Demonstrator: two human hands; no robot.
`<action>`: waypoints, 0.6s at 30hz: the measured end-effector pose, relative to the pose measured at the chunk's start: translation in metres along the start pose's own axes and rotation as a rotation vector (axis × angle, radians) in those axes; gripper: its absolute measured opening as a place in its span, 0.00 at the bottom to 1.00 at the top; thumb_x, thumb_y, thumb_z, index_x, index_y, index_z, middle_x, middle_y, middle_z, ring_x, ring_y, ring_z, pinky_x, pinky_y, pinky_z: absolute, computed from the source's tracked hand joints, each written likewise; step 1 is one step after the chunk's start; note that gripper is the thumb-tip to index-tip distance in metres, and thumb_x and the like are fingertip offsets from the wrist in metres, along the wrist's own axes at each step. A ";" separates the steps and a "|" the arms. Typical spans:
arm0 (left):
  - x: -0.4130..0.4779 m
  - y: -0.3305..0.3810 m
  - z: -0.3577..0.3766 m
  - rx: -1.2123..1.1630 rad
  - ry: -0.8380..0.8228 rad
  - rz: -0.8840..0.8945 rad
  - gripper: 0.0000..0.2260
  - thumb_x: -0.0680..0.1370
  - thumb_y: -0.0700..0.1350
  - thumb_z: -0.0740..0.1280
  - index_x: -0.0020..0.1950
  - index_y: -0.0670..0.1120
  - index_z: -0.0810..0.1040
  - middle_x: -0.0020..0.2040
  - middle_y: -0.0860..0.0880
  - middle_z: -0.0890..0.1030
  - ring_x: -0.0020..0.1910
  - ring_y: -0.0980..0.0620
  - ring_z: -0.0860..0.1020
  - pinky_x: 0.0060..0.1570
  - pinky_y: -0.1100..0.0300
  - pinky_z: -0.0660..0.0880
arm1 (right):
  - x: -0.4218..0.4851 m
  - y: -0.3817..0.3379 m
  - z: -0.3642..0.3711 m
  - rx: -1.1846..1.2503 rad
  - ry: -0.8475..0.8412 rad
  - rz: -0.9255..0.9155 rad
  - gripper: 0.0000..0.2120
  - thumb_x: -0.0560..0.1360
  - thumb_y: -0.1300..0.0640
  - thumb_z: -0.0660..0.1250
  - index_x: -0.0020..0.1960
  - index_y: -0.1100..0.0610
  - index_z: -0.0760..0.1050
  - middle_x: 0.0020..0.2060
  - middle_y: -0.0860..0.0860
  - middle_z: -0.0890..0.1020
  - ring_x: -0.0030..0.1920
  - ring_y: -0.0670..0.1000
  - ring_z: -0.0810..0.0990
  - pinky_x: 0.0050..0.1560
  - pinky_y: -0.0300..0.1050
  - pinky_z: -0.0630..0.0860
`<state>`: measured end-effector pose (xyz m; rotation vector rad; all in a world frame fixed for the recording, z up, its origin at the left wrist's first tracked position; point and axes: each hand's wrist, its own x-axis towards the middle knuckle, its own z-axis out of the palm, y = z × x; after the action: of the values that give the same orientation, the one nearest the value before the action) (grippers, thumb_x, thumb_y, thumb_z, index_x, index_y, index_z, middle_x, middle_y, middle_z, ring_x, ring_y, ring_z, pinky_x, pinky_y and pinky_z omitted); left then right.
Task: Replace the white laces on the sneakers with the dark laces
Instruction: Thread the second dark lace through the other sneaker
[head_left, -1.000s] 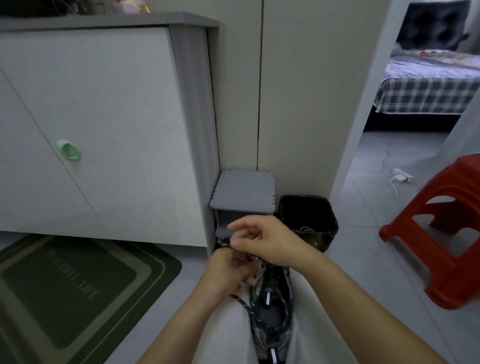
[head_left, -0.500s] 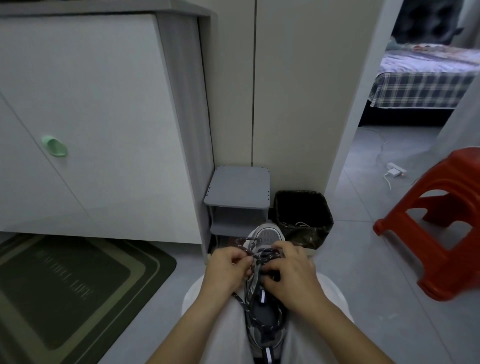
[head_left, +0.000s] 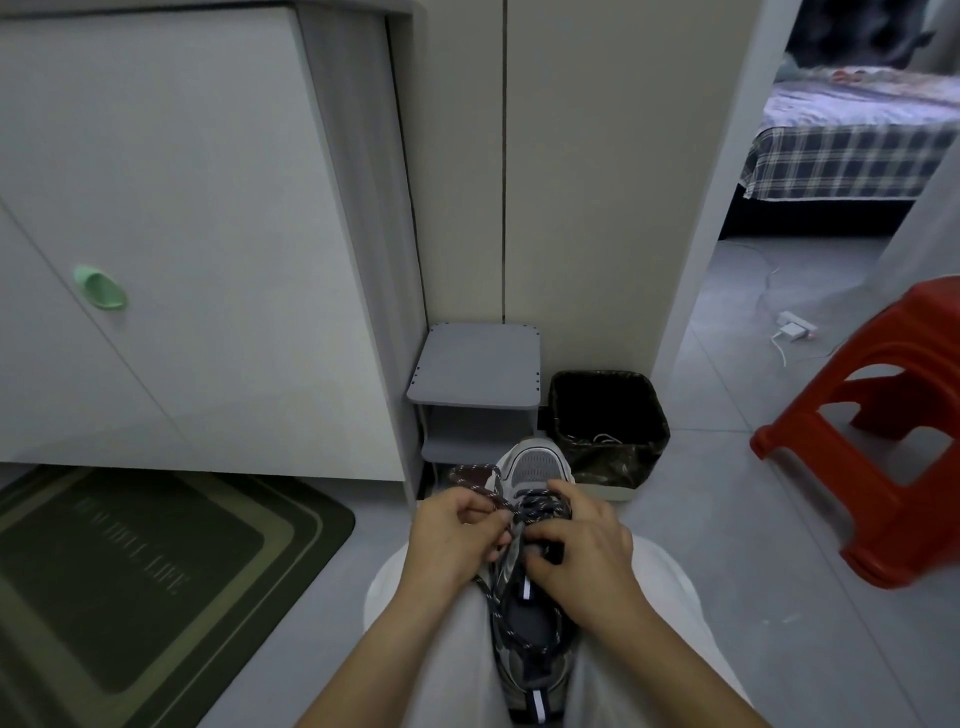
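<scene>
Head | left hand (head_left: 457, 535), right hand (head_left: 584, 553) fingers still pinch dark lace (head_left: 537, 503) (sneaker (head_left: 535, 465) unmoved)

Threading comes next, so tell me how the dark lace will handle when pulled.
The dark lace looks floppy: its slack droops in curves down the sneaker. Its speckled weave probably resists slipping. Likely light: the left hand pinches it.

Grey sneaker (head_left: 534, 613) on lap, dark laces (head_left: 535, 506) threaded.

grey mesh sneaker (head_left: 532, 467) on white-trousered lap (head_left: 457, 665) | small grey plastic shelf (head_left: 475, 364) ahead | black-lined square bin (head_left: 618, 465) right of shelf, thin white cord (head_left: 602, 439) perhaps inside | red plastic stool (head_left: 883, 431) far right
</scene>
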<state>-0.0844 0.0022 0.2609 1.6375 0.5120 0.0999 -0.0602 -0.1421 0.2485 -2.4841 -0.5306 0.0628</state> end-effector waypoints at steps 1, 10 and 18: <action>0.000 0.000 0.000 0.001 -0.002 0.006 0.06 0.73 0.34 0.71 0.38 0.41 0.76 0.29 0.46 0.80 0.29 0.52 0.79 0.29 0.62 0.77 | 0.000 0.000 0.000 0.001 0.007 -0.004 0.10 0.71 0.48 0.68 0.51 0.40 0.80 0.71 0.41 0.62 0.70 0.49 0.57 0.66 0.47 0.56; 0.002 -0.004 0.004 0.117 0.049 0.081 0.08 0.72 0.35 0.72 0.37 0.44 0.75 0.32 0.46 0.79 0.29 0.54 0.78 0.32 0.63 0.76 | 0.000 0.004 0.008 0.030 0.080 -0.043 0.09 0.69 0.47 0.69 0.48 0.41 0.82 0.69 0.42 0.66 0.69 0.50 0.61 0.64 0.48 0.57; 0.007 -0.007 0.001 0.190 -0.051 0.066 0.05 0.70 0.38 0.74 0.40 0.42 0.79 0.33 0.47 0.80 0.30 0.53 0.78 0.33 0.61 0.76 | -0.001 0.008 0.013 0.023 0.119 -0.062 0.08 0.69 0.49 0.70 0.48 0.42 0.82 0.68 0.43 0.68 0.69 0.49 0.63 0.64 0.48 0.58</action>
<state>-0.0798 0.0041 0.2519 1.8380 0.4385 0.0594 -0.0600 -0.1416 0.2331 -2.4290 -0.5521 -0.1026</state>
